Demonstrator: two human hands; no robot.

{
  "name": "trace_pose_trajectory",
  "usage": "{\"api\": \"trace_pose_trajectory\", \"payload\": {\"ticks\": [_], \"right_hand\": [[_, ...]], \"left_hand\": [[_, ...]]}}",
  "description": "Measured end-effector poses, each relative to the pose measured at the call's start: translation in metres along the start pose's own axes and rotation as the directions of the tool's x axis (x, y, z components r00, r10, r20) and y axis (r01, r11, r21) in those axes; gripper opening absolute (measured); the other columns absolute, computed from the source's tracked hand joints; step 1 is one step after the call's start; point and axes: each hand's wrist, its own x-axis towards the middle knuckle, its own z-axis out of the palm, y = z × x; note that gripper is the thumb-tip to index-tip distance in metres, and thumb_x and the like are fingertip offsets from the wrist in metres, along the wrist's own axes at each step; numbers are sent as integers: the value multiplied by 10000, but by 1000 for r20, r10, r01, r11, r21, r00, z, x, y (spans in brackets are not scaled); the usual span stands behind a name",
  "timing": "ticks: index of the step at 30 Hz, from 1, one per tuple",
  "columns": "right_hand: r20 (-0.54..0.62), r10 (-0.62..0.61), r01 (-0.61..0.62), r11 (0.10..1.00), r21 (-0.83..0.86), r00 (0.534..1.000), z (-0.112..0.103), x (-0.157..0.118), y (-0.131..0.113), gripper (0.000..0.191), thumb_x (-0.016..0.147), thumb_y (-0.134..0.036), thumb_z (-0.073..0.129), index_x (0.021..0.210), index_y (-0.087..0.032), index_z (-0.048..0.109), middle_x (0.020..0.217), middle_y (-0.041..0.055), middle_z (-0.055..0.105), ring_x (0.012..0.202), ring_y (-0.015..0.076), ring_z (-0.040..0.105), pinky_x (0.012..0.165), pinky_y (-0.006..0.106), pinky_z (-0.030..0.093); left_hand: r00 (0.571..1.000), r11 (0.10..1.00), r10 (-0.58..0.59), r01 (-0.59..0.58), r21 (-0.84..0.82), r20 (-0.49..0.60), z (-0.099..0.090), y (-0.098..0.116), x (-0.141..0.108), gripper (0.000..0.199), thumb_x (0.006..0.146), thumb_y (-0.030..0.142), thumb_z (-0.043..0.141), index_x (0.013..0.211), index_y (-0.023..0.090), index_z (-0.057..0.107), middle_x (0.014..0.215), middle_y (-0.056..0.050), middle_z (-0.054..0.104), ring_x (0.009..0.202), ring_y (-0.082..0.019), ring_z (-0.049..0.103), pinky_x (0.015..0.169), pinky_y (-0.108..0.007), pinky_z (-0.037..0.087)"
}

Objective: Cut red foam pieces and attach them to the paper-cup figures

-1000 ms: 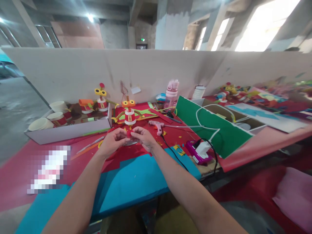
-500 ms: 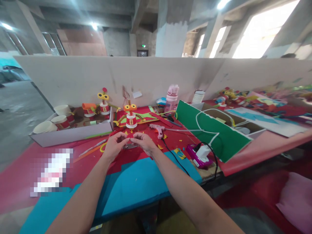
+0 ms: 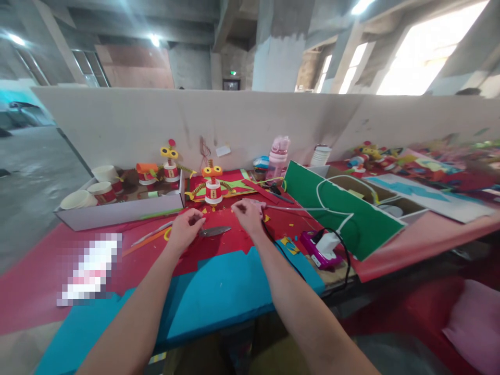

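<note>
My left hand (image 3: 187,229) is above the red table cover, thumb and fingers curled to a pinch. Whatever it may hold is too small to make out. Under it lies a pair of scissors, its blades (image 3: 215,231) to the right and a yellow handle (image 3: 167,234) to the left. Apart from it, my right hand (image 3: 248,214) is also pinched, close in front of the pink glue gun (image 3: 259,206), which it partly covers; its fingertips' contents cannot be seen. Behind both hands stands a paper-cup robot figure (image 3: 213,191) with yellow eyes and coiled arms.
A white box (image 3: 125,214) of paper cups and a second robot figure (image 3: 171,169) are at left. A green-sided box (image 3: 339,211), purple power strip (image 3: 321,251) and cables occupy the right. A pink bottle (image 3: 278,159) stands behind. Blue sheeting (image 3: 219,286) covers the front edge.
My hands, fingertips together before, have parted. The right hand has moved right and away from me toward the glue gun, uncovering the scissor blades. The left has stayed nearly in place.
</note>
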Motion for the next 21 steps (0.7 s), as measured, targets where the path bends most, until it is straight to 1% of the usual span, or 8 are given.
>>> {"api": "trace_pose_trajectory", "payload": {"ticks": [2,3,5,8,10,12,16,21], "right_hand": [[-205,-34,-25,961,-276,978,-20,9,8,198,826,-354,499,837,-190,610,882,59,677,817,180,615,778,288,471],[-259,-14,-89,920,-381,966,-29,13,11,214,838,-350,481,876,-181,606,930,85,675,864,196,616,795,293,467],[-288,79,-233,800,-553,954,-40,19,18,260,817,-353,518,950,-145,599,1002,152,658,950,250,613,806,317,463],[-252,250,-355,642,-679,935,-45,26,22,431,761,-316,584,1127,-93,540,1095,217,624,995,304,621,789,343,470],[-218,345,-387,567,-727,913,-45,31,21,526,741,-288,586,1214,-79,490,1129,231,615,1013,317,624,783,355,478],[-175,404,-381,514,-769,898,-46,36,18,529,717,-262,591,1212,-93,511,1126,223,627,1036,316,622,789,357,483],[-97,413,-310,489,-815,906,-50,40,12,402,674,-233,624,1071,-166,621,1078,156,672,1044,283,627,810,329,482],[-86,389,-289,504,-814,917,-55,33,10,390,763,-286,554,1130,-156,581,1133,164,655,1048,272,627,815,333,479]], "left_hand": [[997,986,69,-72,151,24,2,0,-2,130,770,309,564,792,182,554,696,10,604,629,-123,549,594,-233,413],[993,971,107,-114,208,44,3,0,-3,102,771,284,550,786,183,555,722,5,610,645,-126,549,600,-235,405],[978,939,179,-201,278,103,5,2,-5,60,774,236,521,778,184,551,732,0,607,653,-130,544,608,-241,393],[954,902,251,-292,318,166,7,2,-7,53,776,193,488,765,186,539,716,-5,592,648,-136,530,612,-247,379],[949,892,258,-306,332,183,6,1,-7,57,777,182,480,757,187,533,711,-6,588,635,-136,519,606,-246,369],[951,892,246,-298,341,188,5,-1,-7,58,777,179,477,746,189,524,691,-3,577,621,-136,513,594,-243,357],[955,894,240,-287,343,175,0,-4,-5,74,792,178,469,740,191,521,690,-9,572,635,-143,518,595,-243,350],[954,905,266,-296,305,136,-3,-7,-3,100,814,171,452,770,192,539,753,-28,601,694,-156,536,639,-262,378]]}}
